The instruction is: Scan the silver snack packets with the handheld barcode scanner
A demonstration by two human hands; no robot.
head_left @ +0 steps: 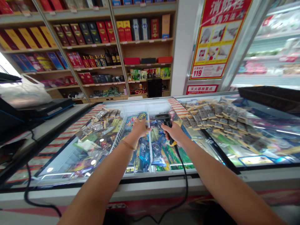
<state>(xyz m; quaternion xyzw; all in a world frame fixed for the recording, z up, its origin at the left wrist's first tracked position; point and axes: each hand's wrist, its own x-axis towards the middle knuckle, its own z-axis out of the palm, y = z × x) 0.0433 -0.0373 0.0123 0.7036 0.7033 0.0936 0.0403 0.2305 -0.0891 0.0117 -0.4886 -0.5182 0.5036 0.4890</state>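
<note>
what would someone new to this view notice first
Probably the right hand gripping a black pistol-shaped scanner over the white chest freezer, at centre, with the left hand beside it. Next, the red-and-yellow printed poster at upper right, then the tall wooden shelves at upper left.

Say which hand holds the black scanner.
The right hand, wrapped around the scanner, with its cord hanging below; the left hand has no scanner.
</note>
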